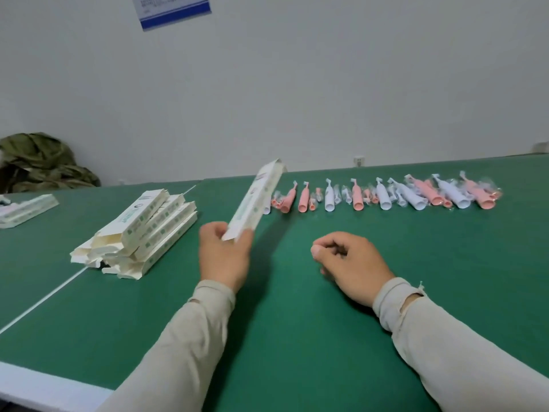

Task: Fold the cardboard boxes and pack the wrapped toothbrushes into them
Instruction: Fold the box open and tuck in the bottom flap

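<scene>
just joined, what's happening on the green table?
A person is packing toothbrushes into boxes. The left hand grips one long white box by its near end, tilted up off the green table. The right hand rests loosely curled on the table, holding nothing. A row of wrapped pink and white toothbrushes lies beyond the hands; a pile of boxes sits to the left.

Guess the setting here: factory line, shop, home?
Probably a small manual packing workstation, not a home. A pile of cardboard boxes sits on a green table, a long row of wrapped toothbrushes lies laid out for packing, and the left hand holds one box. The bare wall suggests a workshop.
</scene>
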